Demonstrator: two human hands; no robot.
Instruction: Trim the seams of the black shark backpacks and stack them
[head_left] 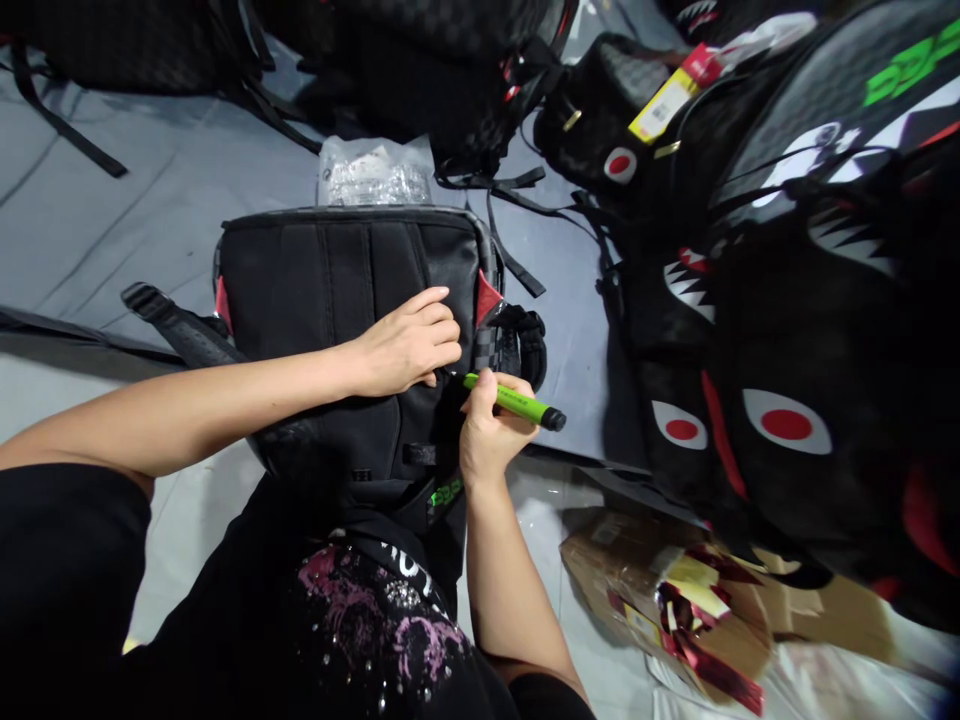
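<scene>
A black backpack lies with its padded back panel up, partly on the grey-covered table and reaching over its near edge toward my body. My left hand rests on the panel's right part, fingers bent and thumb close to the index finger, pinching the fabric there. In my right hand is a green pen-like tool with a black end. Its thin tip points left, close to my left fingertips at the panel's right side. What exactly the tip touches is too small to tell. One shoulder strap sticks out to the left.
A clear plastic-wrapped bundle sits behind the backpack. More dark bags line the table's far side. Shark-face backpacks are piled at the right, one with a yellow-and-red tag. Below is an open cardboard box with scraps.
</scene>
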